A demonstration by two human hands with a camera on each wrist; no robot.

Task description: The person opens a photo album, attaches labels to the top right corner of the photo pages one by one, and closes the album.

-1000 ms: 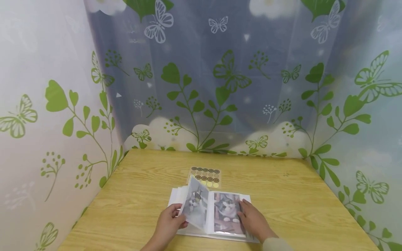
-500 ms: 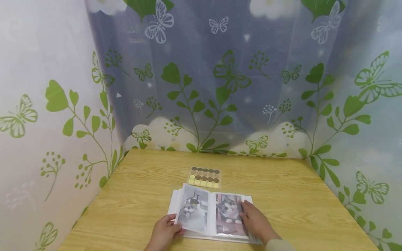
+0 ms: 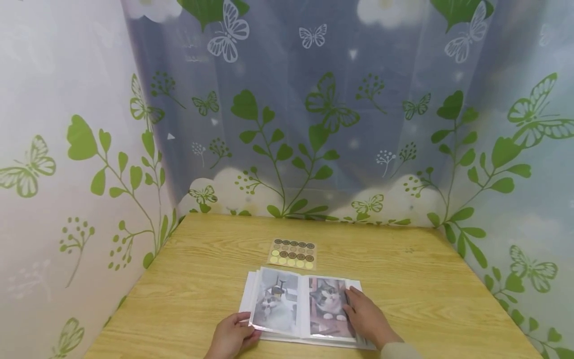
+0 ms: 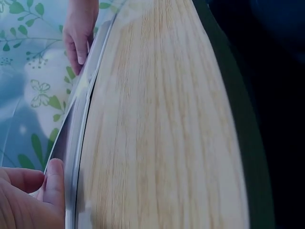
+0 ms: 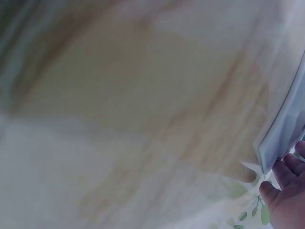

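Observation:
A white photo album [image 3: 304,304] lies spread on the table, a cat photo in a clear sleeve on each side. My left hand [image 3: 233,334] pinches the lower left corner of the left page [image 3: 275,301], which stands slightly raised over the sheets beneath. In the left wrist view, thumb and finger [image 4: 55,181] meet at that page's edge. My right hand [image 3: 367,316] rests on the outer edge of the right page [image 3: 329,306], fingers fairly straight, covering part of the photo. The right wrist view shows its fingertips at the album's corner [image 5: 269,160].
A sheet of round stickers [image 3: 292,253], in brown and yellow rows, lies just beyond the album. The wood-grain table [image 3: 426,279] is bordered on three sides by hanging cloth [image 3: 287,114] printed with leaves and butterflies.
The left page, earlier lifted at an angle, has come down to the left and lies nearly flat. My left hand moved down with it. My right hand has stayed at the right page.

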